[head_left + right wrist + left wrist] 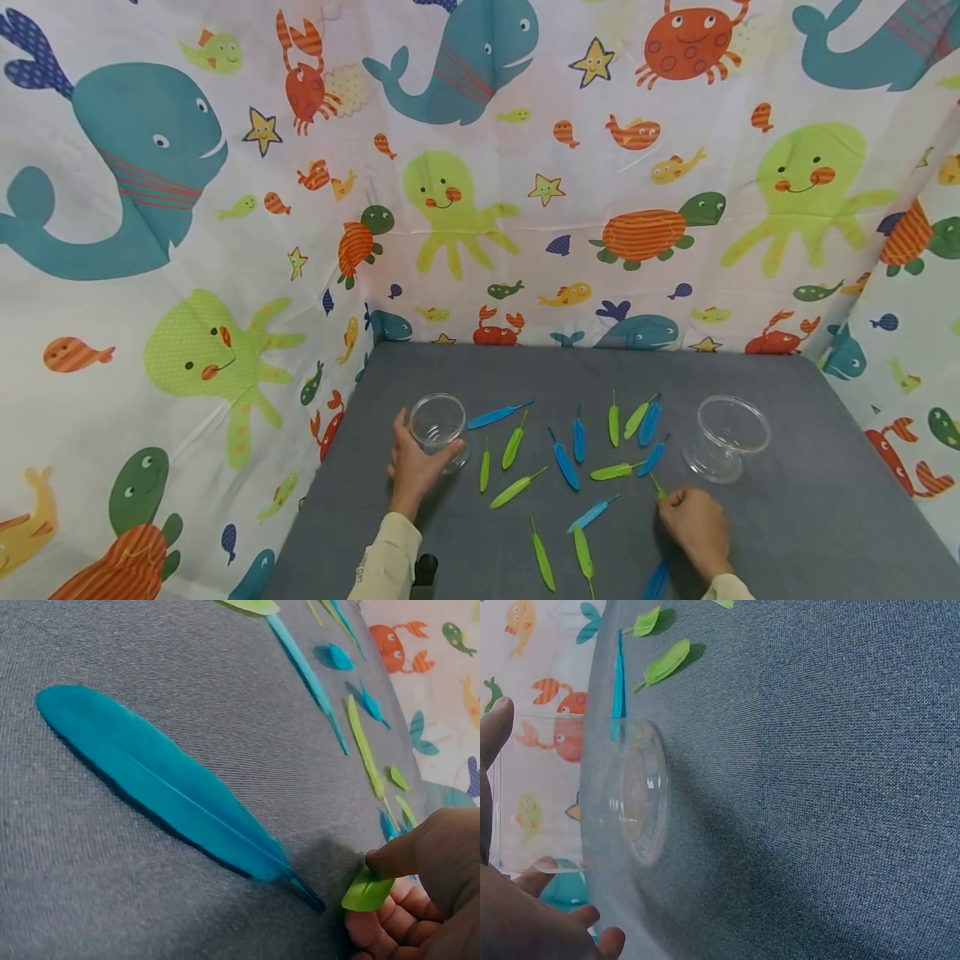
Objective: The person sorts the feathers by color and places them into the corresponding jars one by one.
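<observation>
My left hand holds a clear footed glass cup at the table's left, thumb on its near right side and fingers round the left. In the left wrist view the round glass foot is right over the grey cloth. My right hand pinches a green feather between thumb and fingers, its quill pointing away from me. A large blue feather lies just beside this hand. A second footed glass cup stands beyond the right hand, untouched.
Several green and blue feathers lie scattered between the cups, among them a blue one and a green one. A black object is by the left sleeve. Sea-animal curtains enclose the grey table at the back and sides.
</observation>
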`<act>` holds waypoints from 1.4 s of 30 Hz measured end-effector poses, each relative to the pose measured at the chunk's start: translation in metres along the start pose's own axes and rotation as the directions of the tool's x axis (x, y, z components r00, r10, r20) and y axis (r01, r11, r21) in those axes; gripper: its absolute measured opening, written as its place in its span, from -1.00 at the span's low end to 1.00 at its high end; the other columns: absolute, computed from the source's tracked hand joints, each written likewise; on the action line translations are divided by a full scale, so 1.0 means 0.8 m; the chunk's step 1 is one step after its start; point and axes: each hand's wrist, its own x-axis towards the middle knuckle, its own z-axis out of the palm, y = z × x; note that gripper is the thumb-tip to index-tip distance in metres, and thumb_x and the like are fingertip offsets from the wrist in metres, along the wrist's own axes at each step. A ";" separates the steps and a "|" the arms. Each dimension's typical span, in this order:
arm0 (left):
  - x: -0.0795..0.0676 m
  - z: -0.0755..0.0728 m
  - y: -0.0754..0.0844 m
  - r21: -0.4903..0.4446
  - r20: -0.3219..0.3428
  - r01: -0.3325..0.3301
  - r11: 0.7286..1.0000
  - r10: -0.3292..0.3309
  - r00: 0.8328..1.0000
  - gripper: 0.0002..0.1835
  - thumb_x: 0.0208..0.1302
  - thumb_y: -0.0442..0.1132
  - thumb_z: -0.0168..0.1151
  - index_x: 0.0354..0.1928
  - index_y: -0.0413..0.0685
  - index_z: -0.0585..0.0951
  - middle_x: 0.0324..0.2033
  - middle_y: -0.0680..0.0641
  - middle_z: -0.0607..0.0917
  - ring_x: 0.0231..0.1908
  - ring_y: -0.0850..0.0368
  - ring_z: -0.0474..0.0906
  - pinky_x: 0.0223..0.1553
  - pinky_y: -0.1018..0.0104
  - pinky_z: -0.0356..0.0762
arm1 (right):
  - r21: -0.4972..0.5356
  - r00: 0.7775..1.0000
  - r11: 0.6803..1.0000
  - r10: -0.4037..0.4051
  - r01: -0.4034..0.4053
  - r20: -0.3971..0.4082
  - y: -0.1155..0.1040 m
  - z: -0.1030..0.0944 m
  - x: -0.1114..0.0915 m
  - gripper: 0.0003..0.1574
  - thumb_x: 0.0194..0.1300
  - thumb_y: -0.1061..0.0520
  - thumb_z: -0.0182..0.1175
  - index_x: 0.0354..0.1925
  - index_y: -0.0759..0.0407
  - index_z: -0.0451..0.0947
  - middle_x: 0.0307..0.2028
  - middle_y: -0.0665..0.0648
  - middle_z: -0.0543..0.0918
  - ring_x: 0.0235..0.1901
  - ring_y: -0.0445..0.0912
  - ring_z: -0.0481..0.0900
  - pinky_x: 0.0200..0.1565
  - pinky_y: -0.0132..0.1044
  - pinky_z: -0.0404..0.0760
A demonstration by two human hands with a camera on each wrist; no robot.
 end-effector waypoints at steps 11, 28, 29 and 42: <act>0.000 -0.002 -0.004 -0.017 -0.002 -0.019 1.000 0.019 1.000 0.33 -0.12 0.11 0.68 0.59 0.20 -0.05 0.48 -0.23 0.36 0.39 -0.33 0.34 0.25 -0.36 -0.07 | 0.069 0.994 0.992 -0.101 0.104 -0.041 -0.001 -0.014 -0.001 -0.74 0.19 0.09 0.37 -0.37 0.30 0.65 -0.48 0.14 0.71 -0.52 -0.12 0.56 -0.44 -0.21 0.48; -0.006 -0.004 -0.011 -0.045 0.030 -0.033 0.998 0.034 0.999 0.16 -0.10 0.10 0.67 0.49 0.10 0.15 0.50 -0.14 0.36 0.36 -0.31 0.38 0.23 -0.29 -0.03 | 0.423 0.989 0.896 -0.149 0.133 0.006 -0.083 -0.031 -0.001 -0.52 0.37 0.07 0.35 0.15 0.29 0.57 -0.15 0.23 0.74 -0.36 -0.30 0.65 -0.33 -0.34 0.67; -0.006 -0.004 -0.011 -0.043 0.030 -0.033 0.999 0.034 0.999 0.16 -0.11 0.10 0.67 0.49 0.10 0.16 0.50 -0.14 0.36 0.36 -0.31 0.38 0.23 -0.29 -0.02 | 0.456 0.987 0.879 -0.159 0.137 0.011 -0.090 -0.031 -0.002 -0.53 0.37 0.08 0.34 0.15 0.29 0.56 -0.14 0.24 0.73 -0.37 -0.32 0.65 -0.31 -0.32 0.69; -0.001 -0.004 -0.018 -0.059 0.021 -0.044 0.997 0.045 0.999 0.14 -0.14 0.09 0.69 0.47 0.18 0.20 0.47 -0.05 0.40 0.29 -0.30 0.51 0.23 -0.29 -0.04 | 0.637 0.957 0.750 -0.282 0.178 0.065 -0.194 -0.010 0.006 -0.56 0.37 0.13 0.35 0.14 0.27 0.54 -0.15 0.17 0.68 -0.28 -0.23 0.71 -0.23 -0.35 0.70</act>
